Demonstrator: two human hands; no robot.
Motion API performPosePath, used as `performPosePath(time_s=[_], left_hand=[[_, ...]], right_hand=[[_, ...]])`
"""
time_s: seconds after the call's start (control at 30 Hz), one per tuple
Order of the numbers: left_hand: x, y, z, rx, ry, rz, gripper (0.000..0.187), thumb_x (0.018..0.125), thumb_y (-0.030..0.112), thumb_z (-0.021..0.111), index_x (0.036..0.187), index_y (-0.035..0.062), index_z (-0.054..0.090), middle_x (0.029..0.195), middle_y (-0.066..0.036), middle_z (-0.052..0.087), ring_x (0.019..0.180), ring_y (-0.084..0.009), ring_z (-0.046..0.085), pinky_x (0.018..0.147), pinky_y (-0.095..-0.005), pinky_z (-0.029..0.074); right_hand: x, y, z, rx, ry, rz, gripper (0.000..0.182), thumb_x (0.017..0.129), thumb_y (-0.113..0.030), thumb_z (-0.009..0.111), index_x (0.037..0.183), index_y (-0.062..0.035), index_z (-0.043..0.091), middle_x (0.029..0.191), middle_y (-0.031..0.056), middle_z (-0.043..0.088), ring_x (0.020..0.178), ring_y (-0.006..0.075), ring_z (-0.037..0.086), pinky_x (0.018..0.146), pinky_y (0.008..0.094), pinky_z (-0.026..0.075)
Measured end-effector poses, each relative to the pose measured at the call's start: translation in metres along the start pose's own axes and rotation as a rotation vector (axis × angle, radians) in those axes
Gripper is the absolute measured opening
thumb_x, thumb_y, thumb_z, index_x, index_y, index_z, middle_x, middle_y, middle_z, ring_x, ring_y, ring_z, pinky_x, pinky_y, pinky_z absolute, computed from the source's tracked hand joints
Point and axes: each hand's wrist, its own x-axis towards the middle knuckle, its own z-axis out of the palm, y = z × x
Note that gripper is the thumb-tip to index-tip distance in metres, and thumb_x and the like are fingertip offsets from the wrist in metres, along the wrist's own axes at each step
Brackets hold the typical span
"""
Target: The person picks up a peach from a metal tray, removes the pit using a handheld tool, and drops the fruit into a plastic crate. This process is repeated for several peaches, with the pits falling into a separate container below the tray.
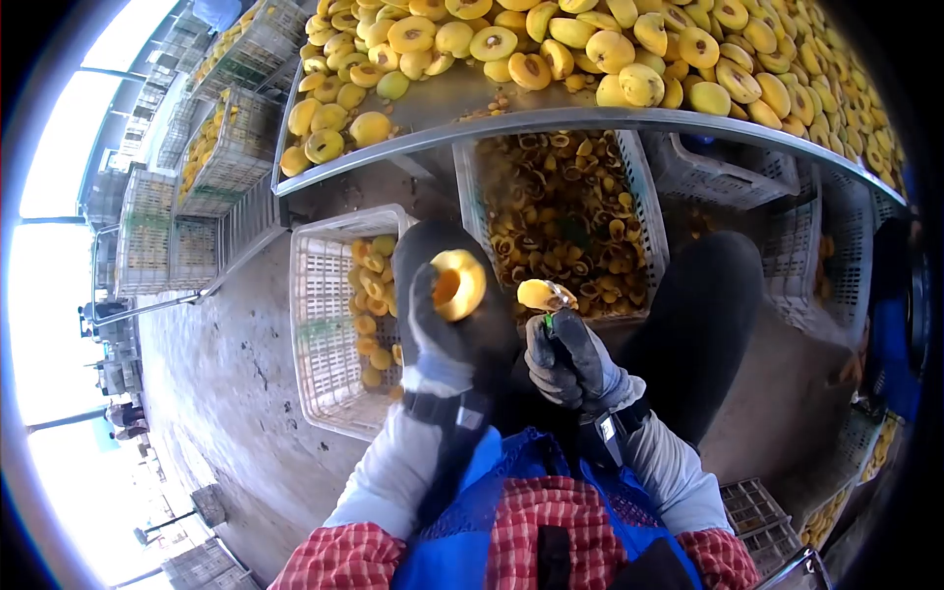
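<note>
My left hand (436, 329), in a dark grey glove, holds a yellow peach half (459, 285) with its hollowed side showing. In my right hand (570, 362), also gloved, is a small tool with a green part (549, 321); a piece of yellow fruit (544, 294) sits at its tip. The two hands are apart, above my knees. Beyond them a white crate (639, 187) holds many brown-orange scraps (560, 211). Left of my left hand, another white crate (324, 329) contains yellow fruit halves (371, 285).
A metal table (442, 110) heaped with yellow fruit (610, 49) spans the top, its raised edge facing me. Crates of fruit (221, 147) stand at the upper left. More crates (723, 177) are under the table and at the right. Concrete floor (216, 364) lies at left.
</note>
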Motion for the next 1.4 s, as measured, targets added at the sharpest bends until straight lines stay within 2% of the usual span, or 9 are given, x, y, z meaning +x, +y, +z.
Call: performPosePath(time_s=[0.1, 0.23, 0.43, 0.53, 0.63, 0.87, 0.93, 1.13, 1.4], left_hand=[[0.028, 0.052, -0.069, 0.046, -0.038, 0.035, 0.044, 0.091, 0.035, 0.057, 0.119, 0.0009, 0.051, 0.114, -0.013, 0.056, 0.103, -0.0217, 0.056, 0.083, -0.0309, 0.051], [0.088, 0.102, -0.175, 1.246, 0.182, 0.312, 0.041, 0.085, 0.022, 0.066, 0.115, -0.0033, 0.054, 0.101, -0.013, 0.063, 0.087, -0.0172, 0.061, 0.072, -0.0287, 0.050], [0.115, 0.069, 0.063, 0.957, -0.453, 0.418, 0.046, 0.079, -0.002, 0.066, 0.123, -0.0020, 0.051, 0.111, -0.011, 0.059, 0.099, -0.0158, 0.060, 0.080, -0.0266, 0.051], [0.163, 0.068, 0.204, 1.529, -0.495, 0.891, 0.054, 0.080, 0.036, 0.069, 0.121, 0.0043, 0.053, 0.105, -0.013, 0.059, 0.093, -0.0281, 0.059, 0.083, -0.0374, 0.048], [0.274, 0.049, 0.284, 1.756, -0.375, 1.328, 0.084, 0.078, 0.062, 0.060, 0.141, 0.0136, 0.033, 0.138, -0.016, 0.038, 0.125, -0.0391, 0.037, 0.099, -0.0450, 0.038], [0.328, 0.029, 0.282, 2.018, -0.514, 1.300, 0.083, 0.077, 0.056, 0.064, 0.144, 0.0236, 0.028, 0.140, -0.014, 0.033, 0.123, -0.0378, 0.042, 0.093, -0.0458, 0.045], [0.320, 0.035, 0.256, 1.873, -0.549, 1.085, 0.075, 0.076, 0.052, 0.067, 0.137, 0.0193, 0.036, 0.133, -0.017, 0.044, 0.099, -0.0311, 0.062, 0.086, -0.0418, 0.049], [0.323, 0.043, 0.171, 1.423, -0.714, 0.448, 0.052, 0.073, 0.031, 0.075, 0.112, 0.0071, 0.051, 0.099, -0.013, 0.066, 0.083, -0.0220, 0.065, 0.073, -0.0328, 0.050], [0.278, 0.025, 0.228, 1.647, -0.791, 0.472, 0.068, 0.067, 0.052, 0.074, 0.114, 0.0079, 0.051, 0.108, -0.014, 0.063, 0.100, -0.0321, 0.060, 0.088, -0.0380, 0.046]], right_hand=[[-0.002, 0.003, -0.006, 0.153, 0.004, 0.098, 0.051, 0.092, -0.057, 0.044, 0.076, -0.0083, 0.048, 0.050, -0.0022, 0.036, 0.035, 0.0069, 0.030, 0.031, 0.0210, 0.023], [0.001, -0.005, -0.010, 0.445, -0.237, 0.133, 0.051, 0.093, -0.057, 0.042, 0.081, -0.0082, 0.049, 0.054, -0.0021, 0.039, 0.035, 0.0067, 0.031, 0.031, 0.0212, 0.025], [0.004, -0.016, -0.009, 0.451, -0.137, 0.100, 0.051, 0.092, -0.055, 0.044, 0.092, -0.0055, 0.053, 0.055, -0.0003, 0.045, 0.034, 0.0055, 0.035, 0.032, 0.0193, 0.030], [0.010, -0.024, -0.024, 0.392, -0.062, 0.032, 0.049, 0.093, -0.053, 0.046, 0.094, -0.0051, 0.054, 0.055, 0.0001, 0.044, 0.035, 0.0059, 0.035, 0.032, 0.0195, 0.029], [0.009, -0.032, -0.024, 0.219, 0.043, 0.039, 0.046, 0.096, -0.049, 0.043, 0.094, -0.0036, 0.054, 0.053, -0.0001, 0.042, 0.034, 0.0071, 0.033, 0.030, 0.0205, 0.027], [0.025, -0.046, -0.029, 0.146, 0.440, 0.008, 0.038, 0.096, -0.042, 0.048, 0.093, -0.0042, 0.054, 0.054, 0.0012, 0.043, 0.036, 0.0096, 0.035, 0.031, 0.0229, 0.027], [0.026, -0.044, -0.030, 0.099, 0.516, -0.012, 0.038, 0.093, -0.043, 0.053, 0.092, -0.0050, 0.056, 0.058, 0.0018, 0.048, 0.038, 0.0097, 0.038, 0.034, 0.0217, 0.029], [0.029, -0.036, -0.030, 0.181, 0.478, 0.009, 0.037, 0.092, -0.043, 0.056, 0.094, -0.0056, 0.056, 0.060, 0.0004, 0.049, 0.041, 0.0083, 0.038, 0.036, 0.0205, 0.030], [0.042, -0.026, -0.020, 0.027, 0.513, -0.083, 0.039, 0.088, -0.043, 0.059, 0.104, -0.0079, 0.054, 0.069, -0.0005, 0.052, 0.052, 0.0102, 0.047, 0.044, 0.0222, 0.036]])
